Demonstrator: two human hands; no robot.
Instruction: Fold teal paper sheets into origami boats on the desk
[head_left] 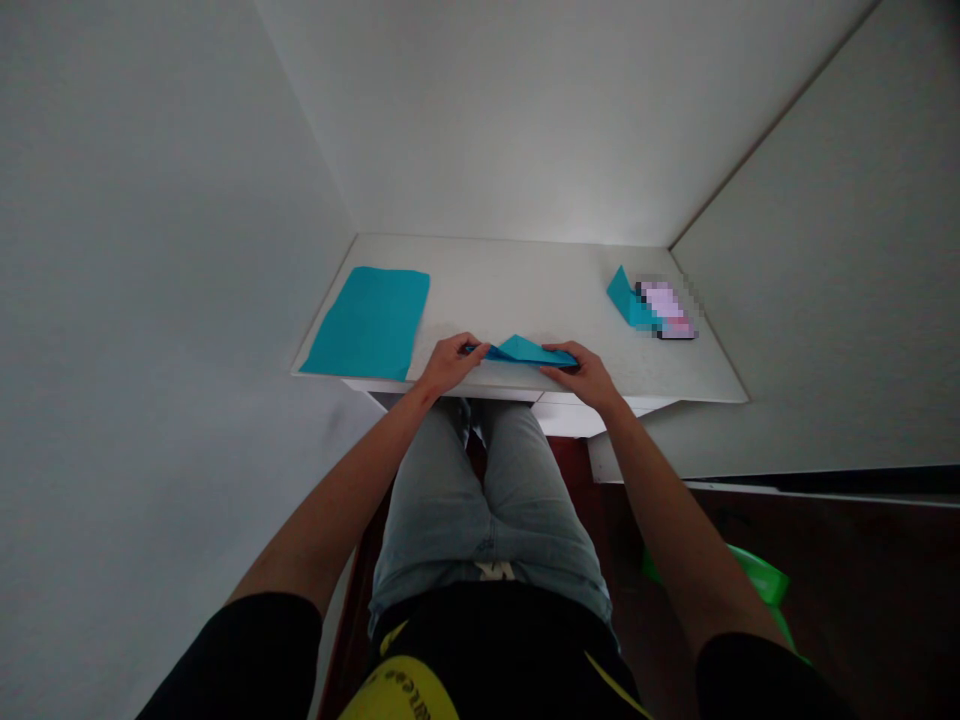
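A folded blue paper boat [521,350] is held between my two hands, just above the front part of the white table [517,290]. Its peak points up from the middle. My left hand [452,362] pinches the boat's left tip. On the other end, my right hand [583,372] grips the right tip, thumb on the near side and fingers on the far side. Flat on the table to the left lies a stack or sheet of blue paper [371,322]; its thickness I cannot tell.
At the table's right stands another folded blue paper piece [626,300], touching or beside a pixelated pinkish phone-like object [667,308]. Walls enclose the table at the back, left and right. A drawer front [570,418] shows below the edge. Something green [757,575] is on the floor at right.
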